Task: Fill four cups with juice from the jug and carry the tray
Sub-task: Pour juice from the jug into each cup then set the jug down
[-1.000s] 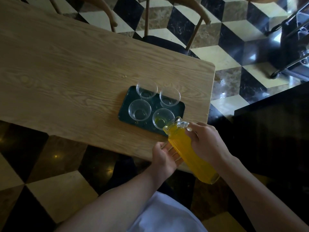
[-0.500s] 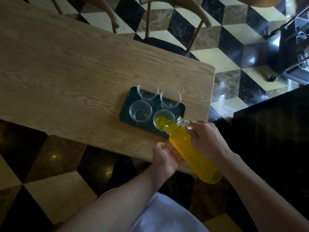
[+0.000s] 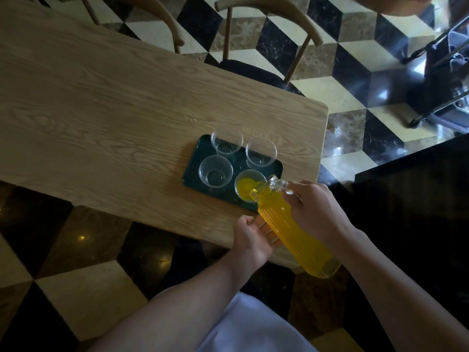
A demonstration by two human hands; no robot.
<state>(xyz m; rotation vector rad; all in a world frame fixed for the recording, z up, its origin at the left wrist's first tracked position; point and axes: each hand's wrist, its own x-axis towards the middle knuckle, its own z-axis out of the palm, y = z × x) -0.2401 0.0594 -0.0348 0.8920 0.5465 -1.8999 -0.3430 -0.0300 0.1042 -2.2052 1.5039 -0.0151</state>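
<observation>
A dark green tray (image 3: pixel 193 171) lies near the right end of the wooden table (image 3: pixel 101 110). It carries several clear cups. The near-right cup (image 3: pixel 245 185) holds yellow juice. The near-left cup (image 3: pixel 215 171), the far-left cup (image 3: pixel 226 141) and the far-right cup (image 3: pixel 261 153) look empty. A ribbed glass jug (image 3: pixel 294 229) full of yellow juice is tilted with its spout over the near-right cup. My right hand (image 3: pixel 314 209) grips the jug near its neck. Flat under the jug's body, my left hand (image 3: pixel 253 237) supports it.
Two wooden chairs (image 3: pixel 269 34) stand at the table's far side on a black, cream and brown checkered floor. A dark counter (image 3: pixel 418 199) is at the right, close to the table's end. A metal cart (image 3: pixel 446 80) stands at the far right.
The jug has tipped further and juice has risen in the near-right cup, from a small trace to a clear yellow pool. Both hands stay on the jug.
</observation>
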